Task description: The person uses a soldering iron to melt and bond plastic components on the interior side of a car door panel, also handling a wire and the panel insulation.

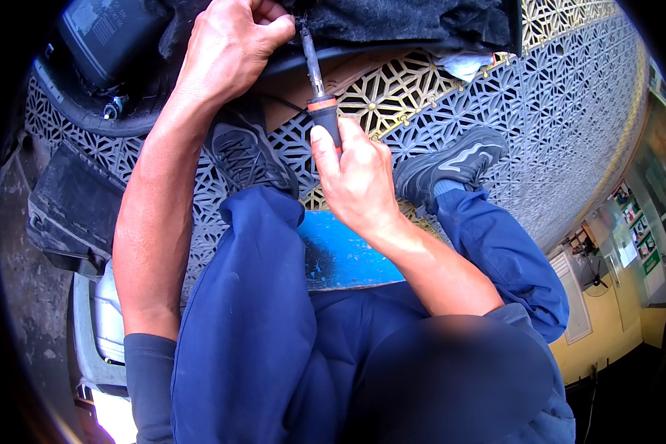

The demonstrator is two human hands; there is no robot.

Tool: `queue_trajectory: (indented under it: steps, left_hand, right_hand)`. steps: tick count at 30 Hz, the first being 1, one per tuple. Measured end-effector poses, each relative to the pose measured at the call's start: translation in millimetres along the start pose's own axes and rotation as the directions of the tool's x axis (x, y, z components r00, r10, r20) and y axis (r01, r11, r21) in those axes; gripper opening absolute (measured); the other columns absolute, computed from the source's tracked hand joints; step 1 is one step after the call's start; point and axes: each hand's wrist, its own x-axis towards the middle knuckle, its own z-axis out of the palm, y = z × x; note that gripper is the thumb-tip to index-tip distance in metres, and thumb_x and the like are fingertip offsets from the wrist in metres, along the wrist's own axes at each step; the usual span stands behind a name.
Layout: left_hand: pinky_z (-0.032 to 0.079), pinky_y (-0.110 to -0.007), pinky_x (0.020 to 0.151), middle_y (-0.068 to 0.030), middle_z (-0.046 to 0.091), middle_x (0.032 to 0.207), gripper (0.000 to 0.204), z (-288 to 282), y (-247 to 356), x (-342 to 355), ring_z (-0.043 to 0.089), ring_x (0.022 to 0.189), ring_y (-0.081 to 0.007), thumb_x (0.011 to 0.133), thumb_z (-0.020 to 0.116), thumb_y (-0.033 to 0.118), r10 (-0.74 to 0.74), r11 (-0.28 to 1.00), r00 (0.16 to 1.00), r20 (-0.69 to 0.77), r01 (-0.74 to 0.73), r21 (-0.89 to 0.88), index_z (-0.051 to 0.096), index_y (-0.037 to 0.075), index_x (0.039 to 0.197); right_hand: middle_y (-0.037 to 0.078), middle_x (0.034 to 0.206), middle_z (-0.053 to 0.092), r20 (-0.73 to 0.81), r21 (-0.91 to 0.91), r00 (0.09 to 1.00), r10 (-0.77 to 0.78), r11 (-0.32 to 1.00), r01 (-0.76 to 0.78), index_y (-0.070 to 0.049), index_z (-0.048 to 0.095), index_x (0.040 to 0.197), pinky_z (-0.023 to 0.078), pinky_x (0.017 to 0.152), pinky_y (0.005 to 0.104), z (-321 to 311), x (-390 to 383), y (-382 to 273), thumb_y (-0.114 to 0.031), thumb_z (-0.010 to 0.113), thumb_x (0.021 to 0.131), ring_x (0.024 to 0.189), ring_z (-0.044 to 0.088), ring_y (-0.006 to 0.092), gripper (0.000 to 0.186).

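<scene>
Navy trousers (248, 318) spread wide; beyond, the right hand (359, 177) grips an orange-banded tool (322, 105), tip near the curled left hand (229, 48), whose hold I can't make out.

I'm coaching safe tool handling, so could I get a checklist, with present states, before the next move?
1. Tool held by its handle in the right hand: ok.
2. Left hand well away from the tool's tip: not ok, fingers close beside it.
3. Gloves on: not ok, both hands bare.
4. Tip touching the fuzzy black part: cannot tell, too dark there.
5. Feet covered: ok, left shoe and right shoe on.
</scene>
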Motion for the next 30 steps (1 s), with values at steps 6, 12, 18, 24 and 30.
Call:
queue_trajectory:
  steps: [6, 12, 18, 24, 30]
  left_hand:
    - [0.054, -0.029, 0.077, -0.0057, 0.073, 0.085, 0.028, -1.3, 1.7, 0.6, 0.066, 0.078, -0.0114, 0.093, 0.075, 0.024, -0.003, 1.0, 1.0, 0.008, 0.003, -0.014, 0.076, -0.002, 0.103]
    - [0.054, -0.028, 0.078, -0.0051, 0.073, 0.085, 0.028, -2.6, 1.0, 0.9, 0.066, 0.078, -0.0109, 0.093, 0.075, 0.025, -0.013, 1.0, 1.0, 0.015, 0.013, -0.01, 0.076, -0.002, 0.103]
    - [0.055, -0.028, 0.078, -0.0053, 0.073, 0.085, 0.028, -2.4, -1.3, -0.2, 0.066, 0.078, -0.011, 0.093, 0.076, 0.024, -0.014, 1.0, 1.0, 0.005, 0.014, -0.027, 0.077, -0.002, 0.104]
    - [0.055, -0.029, 0.078, -0.0053, 0.073, 0.085, 0.027, -0.5, 1.0, 0.1, 0.066, 0.078, -0.0113, 0.093, 0.075, 0.024, -0.006, 1.0, 1.0, 0.002, 0.006, 0.014, 0.077, 0.0, 0.105]
    - [0.055, -0.029, 0.078, -0.0054, 0.073, 0.085, 0.026, 0.4, 0.5, 0.9, 0.066, 0.079, -0.0117, 0.094, 0.075, 0.023, -0.009, 1.0, 1.0, 0.006, 0.009, 0.001, 0.077, 0.0, 0.105]
  right_hand:
    - [0.009, 0.063, 0.06, -0.056, 0.078, 0.998, -0.004, 0.997, 0.008, 0.002, 0.062, 0.099, 0.048, 0.055, 0.0369, 5.1, -6.1, 6.4, -0.024, 0.063, 0.104, 0.055, 0.06, 0.0179, 0.027]
    - [0.008, 0.063, 0.059, -0.061, 0.093, 0.997, -0.052, 0.994, 0.058, 0.002, 0.062, 0.099, 0.047, 0.054, 0.0348, 4.4, -7.9, 7.9, -0.023, 0.063, 0.105, 0.056, 0.056, 0.0127, 0.025]
    - [0.008, 0.064, 0.06, -0.013, 0.104, 1.0, -0.012, 0.994, 0.013, 0.003, 0.062, 0.099, 0.047, 0.055, 0.0355, 1.6, -3.8, -0.8, -0.022, 0.062, 0.105, 0.057, 0.057, 0.0138, 0.025]
    - [0.008, 0.065, 0.06, 0.001, 0.097, 0.999, 0.038, 0.995, -0.038, 0.003, 0.062, 0.099, 0.047, 0.056, 0.0351, 2.0, -1.7, -1.6, -0.023, 0.061, 0.105, 0.058, 0.057, 0.0134, 0.026]
    - [0.007, 0.065, 0.06, 0.034, 0.123, 0.997, 0.07, 0.99, -0.074, 0.002, 0.062, 0.098, 0.048, 0.057, 0.0345, 1.2, 0.3, -3.9, -0.025, 0.062, 0.104, 0.06, 0.058, 0.0122, 0.028]
